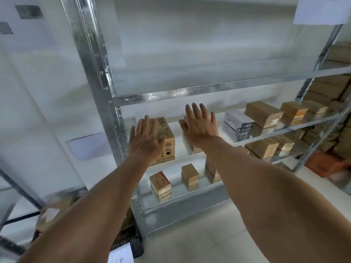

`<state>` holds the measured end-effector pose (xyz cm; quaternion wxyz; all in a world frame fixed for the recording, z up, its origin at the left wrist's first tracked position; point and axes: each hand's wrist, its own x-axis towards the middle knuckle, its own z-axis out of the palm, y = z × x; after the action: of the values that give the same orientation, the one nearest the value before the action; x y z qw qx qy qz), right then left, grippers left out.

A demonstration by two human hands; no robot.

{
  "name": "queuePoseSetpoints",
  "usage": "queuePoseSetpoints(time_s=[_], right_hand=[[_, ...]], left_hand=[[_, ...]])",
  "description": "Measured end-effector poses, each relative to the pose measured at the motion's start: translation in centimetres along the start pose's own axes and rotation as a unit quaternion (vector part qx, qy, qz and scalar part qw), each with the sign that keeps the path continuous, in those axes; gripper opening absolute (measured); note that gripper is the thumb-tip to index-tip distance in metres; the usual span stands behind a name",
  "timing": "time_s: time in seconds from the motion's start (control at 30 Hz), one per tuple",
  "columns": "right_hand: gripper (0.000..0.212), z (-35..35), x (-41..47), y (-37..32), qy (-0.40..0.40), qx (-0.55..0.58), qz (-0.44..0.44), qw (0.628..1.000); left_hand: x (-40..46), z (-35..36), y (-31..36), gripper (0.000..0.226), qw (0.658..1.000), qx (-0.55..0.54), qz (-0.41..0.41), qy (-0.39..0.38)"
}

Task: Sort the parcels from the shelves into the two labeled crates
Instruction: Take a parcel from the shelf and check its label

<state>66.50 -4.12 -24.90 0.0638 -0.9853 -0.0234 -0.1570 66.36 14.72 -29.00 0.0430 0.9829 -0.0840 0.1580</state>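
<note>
Metal shelf rail (190,93) above 2 spread hands (left hand (145,138), right hand (199,126))

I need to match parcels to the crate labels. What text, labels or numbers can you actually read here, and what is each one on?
None can be read for certain.
Paper sheet at upper right of the rack: characters cut off and blurred.
Paper sheet at the bottom edge: a partial character, unreadable.
Brown printed box behind the left hand: print too blurred.
White box: small marks, unreadable.
</note>
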Motion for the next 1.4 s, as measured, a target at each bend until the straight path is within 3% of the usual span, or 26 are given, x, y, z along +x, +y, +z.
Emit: queuePoseSetpoints(time_s=[0.27,0.43,0.6,0.67,0.8,0.97,1.1,1.4], right_hand=[[0.063,9.7,7.7,0.5,-0.092,0.058,-0.036,0.993],[0.06,16.0,12.7,-0.3,-0.174,0.11,-0.037,0.978],[0.062,20.4,16.2,-1.1,-0.237,0.207,0.032,0.949],[0.065,21.3,17.0,-0.8,-0.258,0.253,0.067,0.93],[0.057,22.5,18.0,-0.1,-0.318,0.363,0.158,0.862],[0.039,22.9,18.1,1.1,-0.315,0.461,0.211,0.803],[0.035,21.2,16.0,2.7,-0.31,0.483,0.191,0.796],[0.033,16.6,8.6,8.3,-0.29,0.53,0.151,0.783]], left_hand=[[6.3,7.8,-3.1,0.068,0.988,-0.086,-0.108,-0.07],[10.6,13.4,-5.4,0.071,0.951,-0.174,-0.214,-0.136],[14.7,18.6,-6.8,0.075,0.878,-0.308,-0.325,-0.168],[15.6,20.5,-7.6,0.079,0.824,-0.401,-0.369,-0.154],[15.6,20.0,-7.2,0.04,0.736,-0.528,-0.391,-0.162],[14.6,19.0,-6.1,0.028,0.672,-0.603,-0.408,-0.132],[11.9,17.3,-3.4,0.016,0.669,-0.612,-0.411,-0.095],[4.5,12.6,4.2,0.027,0.661,-0.637,-0.396,-0.022]])
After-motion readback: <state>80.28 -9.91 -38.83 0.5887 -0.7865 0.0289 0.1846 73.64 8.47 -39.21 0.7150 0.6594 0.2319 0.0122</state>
